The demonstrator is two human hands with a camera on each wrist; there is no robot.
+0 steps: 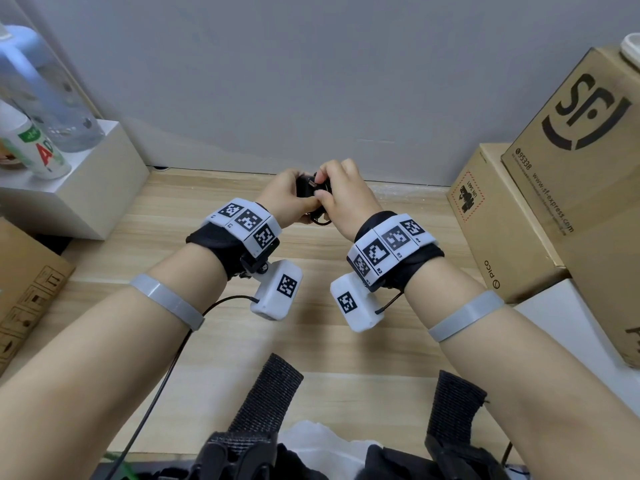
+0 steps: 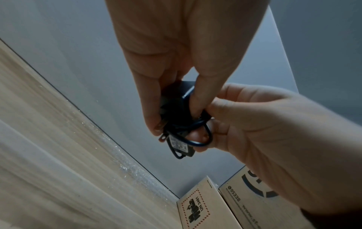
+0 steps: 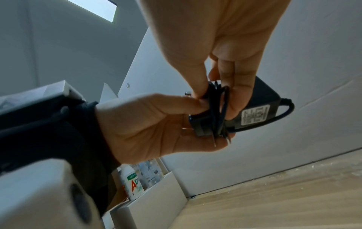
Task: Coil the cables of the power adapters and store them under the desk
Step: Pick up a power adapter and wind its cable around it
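Observation:
A black power adapter is held above the wooden surface, near the wall. Its black cable is wound in loops around the body, and a white label shows on one side. My left hand grips the adapter body between thumb and fingers, close to the metal prongs. My right hand pinches the wound cable against the body, with one cable loop running over its fingers. In the right wrist view the cable leaves the adapter's far end and curves back.
Stacked cardboard boxes stand on the right. On the left, a white box carries bottles, and another cardboard box lies in front of it. A grey wall closes the back.

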